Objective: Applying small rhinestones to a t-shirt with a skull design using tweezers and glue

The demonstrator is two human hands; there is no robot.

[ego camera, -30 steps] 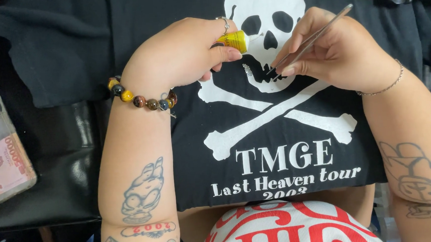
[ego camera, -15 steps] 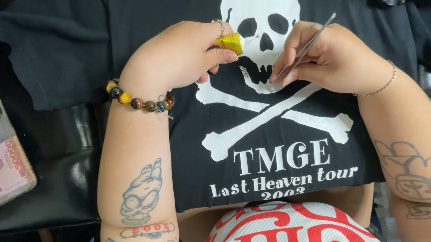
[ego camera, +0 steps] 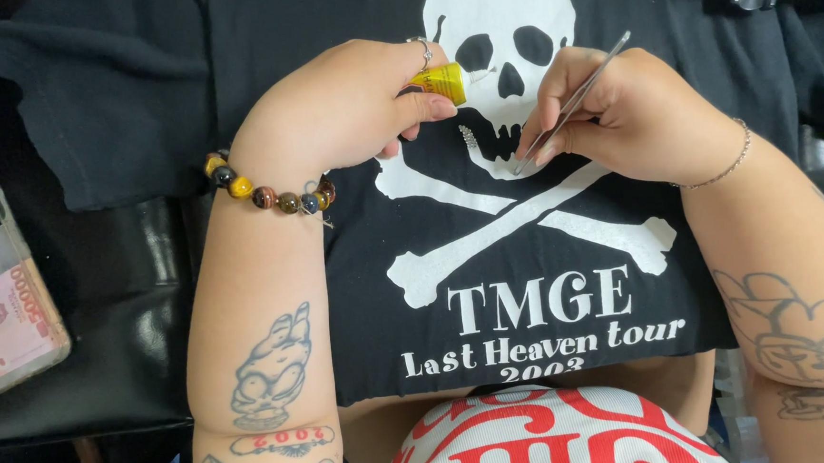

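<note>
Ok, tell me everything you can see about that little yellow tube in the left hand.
The yellow tube is small, with red print and a pale nozzle tip. The left hand pinches it between thumb and fingers, lying roughly level, nozzle pointing right over the white skull print of the black shirt. Most of its body is hidden.

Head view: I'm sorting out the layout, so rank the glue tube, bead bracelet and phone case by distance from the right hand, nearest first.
1. Glue tube, just left of the right hand, held in the left hand.
2. Bead bracelet, on the left wrist.
3. Phone case, far left edge.

tweezers [ego camera: 571, 107] tip hidden by right hand [ego camera: 638, 113].
</note>
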